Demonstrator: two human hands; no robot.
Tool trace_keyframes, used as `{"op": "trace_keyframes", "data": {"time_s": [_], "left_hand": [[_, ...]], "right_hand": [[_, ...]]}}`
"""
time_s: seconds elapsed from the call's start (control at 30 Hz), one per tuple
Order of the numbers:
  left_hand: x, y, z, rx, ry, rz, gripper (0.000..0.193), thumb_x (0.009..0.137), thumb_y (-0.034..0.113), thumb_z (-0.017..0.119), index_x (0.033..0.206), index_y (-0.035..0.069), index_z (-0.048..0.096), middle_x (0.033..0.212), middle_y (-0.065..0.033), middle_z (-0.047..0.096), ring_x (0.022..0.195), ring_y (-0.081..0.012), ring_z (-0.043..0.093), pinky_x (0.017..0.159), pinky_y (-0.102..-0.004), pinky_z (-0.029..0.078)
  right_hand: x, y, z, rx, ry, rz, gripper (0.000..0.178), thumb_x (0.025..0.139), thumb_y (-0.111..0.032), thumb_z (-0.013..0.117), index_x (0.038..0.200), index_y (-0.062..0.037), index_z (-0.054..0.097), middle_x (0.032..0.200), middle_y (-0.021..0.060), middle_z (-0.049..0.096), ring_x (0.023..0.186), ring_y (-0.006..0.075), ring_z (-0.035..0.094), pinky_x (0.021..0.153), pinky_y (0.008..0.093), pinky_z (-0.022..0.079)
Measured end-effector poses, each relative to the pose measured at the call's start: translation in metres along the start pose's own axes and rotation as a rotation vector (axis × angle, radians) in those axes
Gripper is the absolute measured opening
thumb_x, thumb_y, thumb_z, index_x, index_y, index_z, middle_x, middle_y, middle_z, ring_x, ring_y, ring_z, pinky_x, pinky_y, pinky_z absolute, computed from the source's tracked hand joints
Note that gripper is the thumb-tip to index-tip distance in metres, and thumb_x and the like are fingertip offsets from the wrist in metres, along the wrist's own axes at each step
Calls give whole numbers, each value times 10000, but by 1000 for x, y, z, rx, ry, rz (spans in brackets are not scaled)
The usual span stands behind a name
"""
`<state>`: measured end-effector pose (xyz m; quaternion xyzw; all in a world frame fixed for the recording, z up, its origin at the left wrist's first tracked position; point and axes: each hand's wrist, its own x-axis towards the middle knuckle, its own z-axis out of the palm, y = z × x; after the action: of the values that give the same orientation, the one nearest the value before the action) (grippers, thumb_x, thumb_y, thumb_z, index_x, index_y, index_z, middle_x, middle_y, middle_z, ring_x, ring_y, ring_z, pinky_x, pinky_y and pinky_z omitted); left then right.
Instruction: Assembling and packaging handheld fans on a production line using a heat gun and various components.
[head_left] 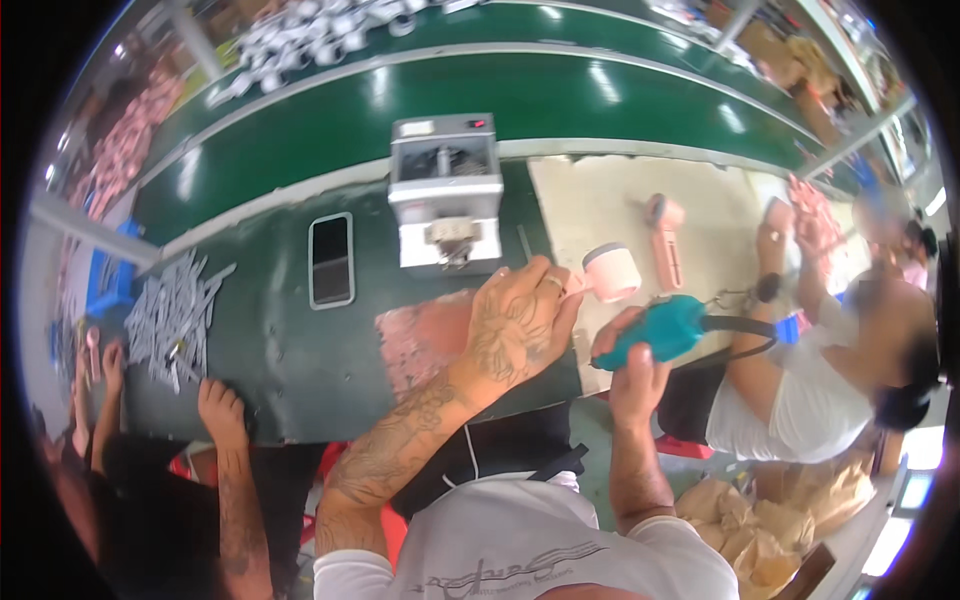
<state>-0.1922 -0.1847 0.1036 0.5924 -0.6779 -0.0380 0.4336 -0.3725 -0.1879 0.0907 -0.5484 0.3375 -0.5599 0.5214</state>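
My left hand (515,320), at the middle of the bench, is closed around the handle of a pink and white handheld device with a round head (612,273). The head points right, clear of my fingers. To its right, my right hand (638,380) grips a teal electric screwdriver (662,333) with a black cable running off to the right. The tool's tip is not plain to see. Beyond both hands, a similar pink device (664,243) lies on the pale board (560,190). A grey and white screw feeder (447,195) stands just beyond my left hand.
A phone (331,260) lies left of the feeder. Grey strips (175,315) are heaped at the far left, near another person's hand (222,410). At right a co-worker (800,390) handles pink parts (815,225). A green conveyor (480,110) runs behind the bench.
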Motion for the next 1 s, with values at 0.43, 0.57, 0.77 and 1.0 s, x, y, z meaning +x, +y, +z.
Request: {"op": "trace_keyframes", "data": {"time_s": [0.43,0.57,0.77,1.0], "left_hand": [[-82,-74,-64,100,-17,33,292,914,325,744,1047,65,730,1016,-96,616,947,-309,594,859,-439,493],[-89,-67,-74,94,-54,-35,399,909,375,746,1186,89,716,1026,-90,629,1001,-309,608,909,-459,495],[-90,-72,-67,61,-35,-70,425,914,388,741,1225,101,705,1068,-102,648,1033,-315,604,933,-472,493],[-90,-76,-68,76,-75,-111,428,912,391,741,1226,104,693,1056,-104,647,1038,-313,602,933,-472,490]], "right_hand": [[63,2,141,275,-223,-78,936,803,-855,658,1126,21,598,718,47,541,628,183,531,578,328,428],[90,17,170,165,-354,-228,617,982,-570,692,1119,26,608,781,49,625,685,150,601,620,305,480],[95,48,179,121,-384,-253,680,941,-647,691,1089,5,570,760,57,582,661,174,584,604,312,489],[88,39,178,72,-412,-146,665,957,-646,674,1076,-1,567,746,62,584,650,176,583,592,316,487]]}}
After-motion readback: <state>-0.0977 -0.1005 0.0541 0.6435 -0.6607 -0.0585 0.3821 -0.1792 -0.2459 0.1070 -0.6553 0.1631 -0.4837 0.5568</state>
